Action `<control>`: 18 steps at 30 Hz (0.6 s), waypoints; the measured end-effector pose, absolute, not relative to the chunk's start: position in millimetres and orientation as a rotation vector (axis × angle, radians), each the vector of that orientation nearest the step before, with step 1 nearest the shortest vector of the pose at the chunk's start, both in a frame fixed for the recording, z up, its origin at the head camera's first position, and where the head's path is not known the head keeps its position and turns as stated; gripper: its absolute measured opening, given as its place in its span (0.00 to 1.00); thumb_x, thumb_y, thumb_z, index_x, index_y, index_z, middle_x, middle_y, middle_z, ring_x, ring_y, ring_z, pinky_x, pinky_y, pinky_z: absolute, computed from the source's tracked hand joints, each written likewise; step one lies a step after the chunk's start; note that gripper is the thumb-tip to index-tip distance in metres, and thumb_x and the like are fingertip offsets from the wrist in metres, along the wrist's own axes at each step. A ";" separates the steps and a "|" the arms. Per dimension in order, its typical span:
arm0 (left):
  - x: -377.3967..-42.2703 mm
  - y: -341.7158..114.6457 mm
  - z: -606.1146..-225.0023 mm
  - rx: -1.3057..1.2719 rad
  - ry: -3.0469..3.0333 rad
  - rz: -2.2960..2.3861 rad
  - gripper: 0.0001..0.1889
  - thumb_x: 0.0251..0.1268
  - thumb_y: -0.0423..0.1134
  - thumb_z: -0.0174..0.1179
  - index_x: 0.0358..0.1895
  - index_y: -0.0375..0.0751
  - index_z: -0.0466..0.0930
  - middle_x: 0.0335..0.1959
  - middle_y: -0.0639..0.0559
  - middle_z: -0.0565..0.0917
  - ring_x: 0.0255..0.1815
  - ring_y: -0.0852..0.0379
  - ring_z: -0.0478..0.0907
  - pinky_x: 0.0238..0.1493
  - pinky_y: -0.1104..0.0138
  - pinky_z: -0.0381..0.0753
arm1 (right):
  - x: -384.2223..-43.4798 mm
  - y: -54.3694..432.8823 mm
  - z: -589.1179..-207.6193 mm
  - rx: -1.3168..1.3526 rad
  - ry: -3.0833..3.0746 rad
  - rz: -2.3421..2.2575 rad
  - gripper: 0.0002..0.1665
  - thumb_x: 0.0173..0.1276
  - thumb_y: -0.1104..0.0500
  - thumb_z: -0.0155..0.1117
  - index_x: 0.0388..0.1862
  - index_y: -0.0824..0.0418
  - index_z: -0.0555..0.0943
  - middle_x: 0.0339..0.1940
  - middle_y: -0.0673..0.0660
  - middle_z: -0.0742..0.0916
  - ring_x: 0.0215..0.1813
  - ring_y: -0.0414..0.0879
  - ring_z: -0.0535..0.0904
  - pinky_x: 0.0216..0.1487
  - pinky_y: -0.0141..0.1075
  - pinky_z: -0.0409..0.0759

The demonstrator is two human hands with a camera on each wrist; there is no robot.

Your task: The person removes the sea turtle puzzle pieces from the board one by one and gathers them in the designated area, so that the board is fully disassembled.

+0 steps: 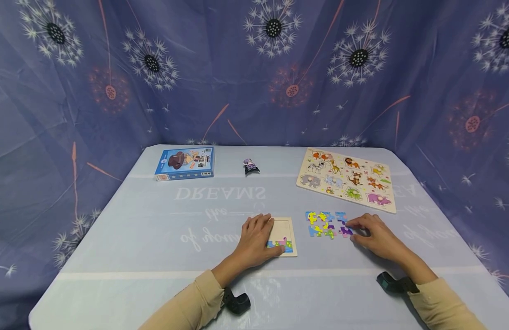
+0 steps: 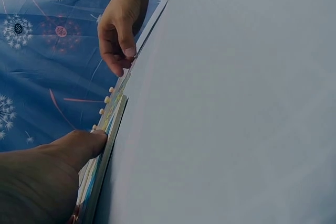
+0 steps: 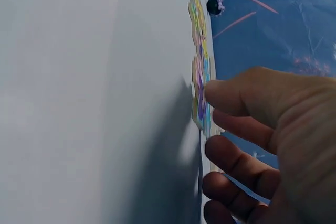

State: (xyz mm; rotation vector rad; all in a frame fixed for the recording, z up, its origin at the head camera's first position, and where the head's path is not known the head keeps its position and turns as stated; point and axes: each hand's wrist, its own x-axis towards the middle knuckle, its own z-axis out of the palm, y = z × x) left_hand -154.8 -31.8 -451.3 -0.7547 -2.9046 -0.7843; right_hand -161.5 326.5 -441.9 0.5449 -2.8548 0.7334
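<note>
At mid-table, a spread left hand (image 1: 256,239) covers the left edge of the puzzle tray (image 1: 283,228); the right hand (image 1: 374,234), fingers parted, touches loose pieces (image 1: 326,225).
Toward the far edge: blue box (image 1: 186,163) left, figurine (image 1: 250,166), animal board (image 1: 364,165) right.

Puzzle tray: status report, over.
Left hand on puzzle tray, fitted pieces along near side. Right hand at loose pieces. No obstruction visible between tray and loose pieces.

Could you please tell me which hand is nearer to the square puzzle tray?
Left: the left hand rests on the tray; the right hand is to its right, at the loose pieces.
</note>
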 end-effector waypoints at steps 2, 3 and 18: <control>-154.2 -32.0 -451.6 -0.759 -2.905 -0.785 0.42 0.54 0.59 0.62 0.67 0.35 0.64 0.69 0.42 0.64 0.72 0.43 0.57 0.70 0.43 0.49 | -160.8 322.4 -441.3 0.540 -2.829 0.727 0.18 0.52 0.63 0.71 0.44 0.57 0.84 0.36 0.50 0.81 0.38 0.39 0.64 0.39 0.32 0.59; -153.8 -32.0 -451.6 -0.760 -2.905 -0.787 0.42 0.54 0.59 0.62 0.67 0.35 0.65 0.69 0.42 0.64 0.72 0.43 0.57 0.70 0.43 0.49 | -160.4 319.6 -441.0 0.536 -2.818 0.723 0.18 0.51 0.63 0.71 0.44 0.57 0.84 0.35 0.50 0.81 0.39 0.40 0.65 0.40 0.33 0.59; -158.1 -52.2 -444.8 -0.749 -2.872 -0.900 0.37 0.55 0.56 0.63 0.65 0.39 0.68 0.70 0.44 0.66 0.73 0.42 0.56 0.70 0.43 0.50 | -163.9 242.7 -431.3 0.553 -2.826 0.789 0.17 0.53 0.60 0.71 0.43 0.59 0.83 0.34 0.53 0.80 0.40 0.45 0.67 0.42 0.39 0.60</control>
